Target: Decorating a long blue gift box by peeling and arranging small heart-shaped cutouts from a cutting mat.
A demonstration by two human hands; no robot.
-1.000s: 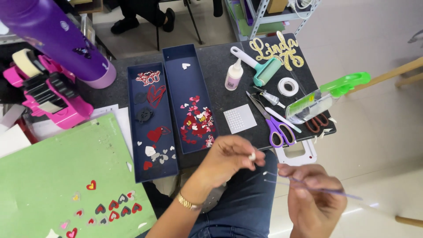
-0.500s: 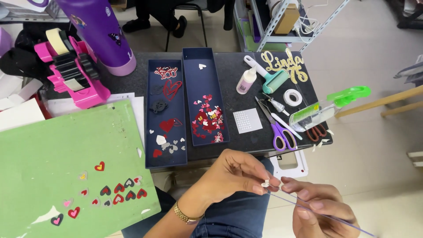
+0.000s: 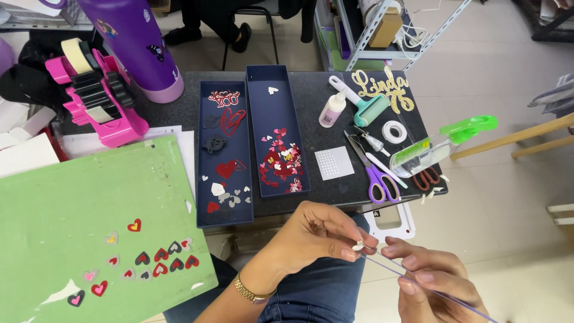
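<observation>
Over a lap in blue denim, the left hand [image 3: 311, 236] pinches a tiny white paper piece [image 3: 358, 245] between thumb and fingertips, while the right hand [image 3: 433, 281] is closed around a thin clear purple-tinted stick [image 3: 418, 284] whose tip meets that piece just beside the left fingertips. A gold bracelet [image 3: 251, 292] circles the left wrist. The scrap looks light enough to slip from the pinch and drop onto the denim or the floor if either hand shifts or the stick pushes it sideways.

To the left of the hands lies a green cutting mat [image 3: 78, 227] scattered with small red, black and pink paper hearts [image 3: 161, 260]. Beyond the hands, on the dark tabletop [image 3: 311, 84], sit two navy rectangular trays: the left tray [image 3: 206, 197] holding larger heart cutouts, the right tray [image 3: 260, 78] a heap of tiny hearts. Purple-handled scissors [image 3: 376, 179] and a white dotted sticker sheet [image 3: 335, 162] lie just right of the trays. Farther off stand a pink tape dispenser [image 3: 98, 98] and a tall purple bottle [image 3: 140, 45].
</observation>
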